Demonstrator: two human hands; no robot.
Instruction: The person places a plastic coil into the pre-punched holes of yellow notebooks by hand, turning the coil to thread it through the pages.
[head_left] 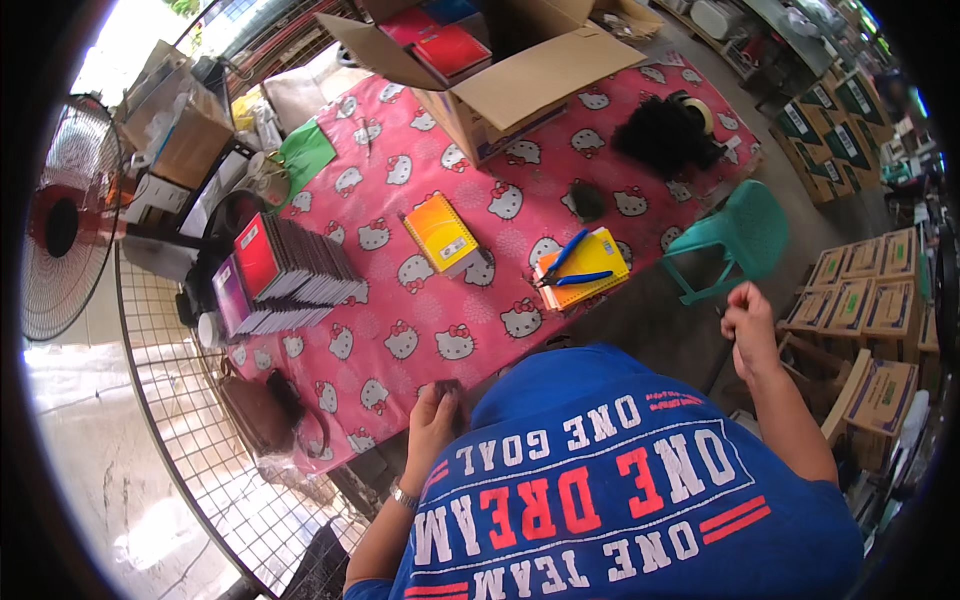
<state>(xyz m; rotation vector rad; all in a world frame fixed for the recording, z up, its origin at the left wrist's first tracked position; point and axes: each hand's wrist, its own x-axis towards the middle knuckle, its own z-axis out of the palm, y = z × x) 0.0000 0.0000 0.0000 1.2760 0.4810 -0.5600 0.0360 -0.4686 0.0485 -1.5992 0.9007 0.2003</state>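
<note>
My left hand point(432, 422) rests on the near edge of a table covered with a pink cat-print cloth point(420, 330), its fingers on a small dark thing I cannot make out. Off to the right of the table my right hand point(748, 322) is raised in a loose fist, and nothing shows in it. Nearest on the cloth lie an orange notebook stack point(443, 234) and a yellow notebook stack point(590, 268) with blue-handled scissors point(570, 265) on top. My blue printed shirt fills the lower middle.
An open cardboard box point(500, 75) with red notebooks stands at the far end, with a leaning row of thin books point(285, 275) at left. A green plastic chair point(740, 240) and stacked cartons point(865, 295) are at right. A fan point(60, 215) and wire grid are at left.
</note>
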